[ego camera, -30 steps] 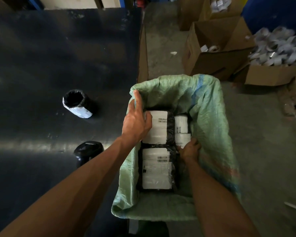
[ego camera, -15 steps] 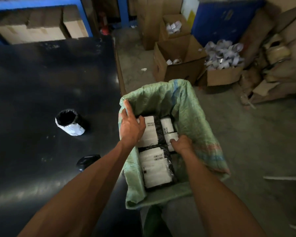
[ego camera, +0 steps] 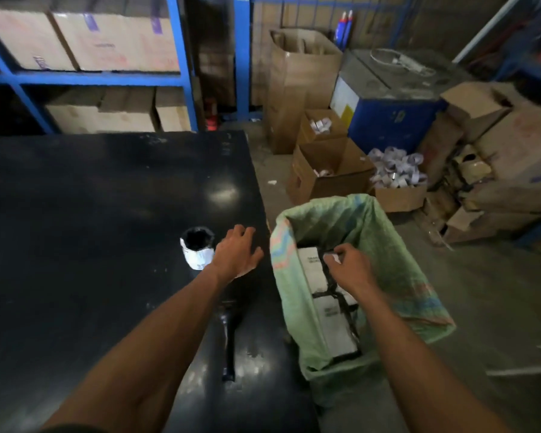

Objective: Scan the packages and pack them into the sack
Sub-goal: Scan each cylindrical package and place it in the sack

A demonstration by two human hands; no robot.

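Left hand [ego camera: 236, 253], fingers spread, hovers over black table [ego camera: 91, 214] beside the unpacked rolled package [ego camera: 197, 251], apparently reaching; right hand [ego camera: 350, 267], fingers curled, steadies labelled packages [ego camera: 331, 320] inside green sack [ego camera: 397, 245].

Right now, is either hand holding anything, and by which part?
Left hand holds nothing. Right hand pinches something small and white at its fingertips; what, cannot be told.

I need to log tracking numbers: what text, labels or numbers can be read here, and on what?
None can be read.
Labels on the packages in the sack: dark print, too blurred.
Label on the small package on the table: too blurred.
Cardboard boxes on the shelf: faint marks, unreadable.
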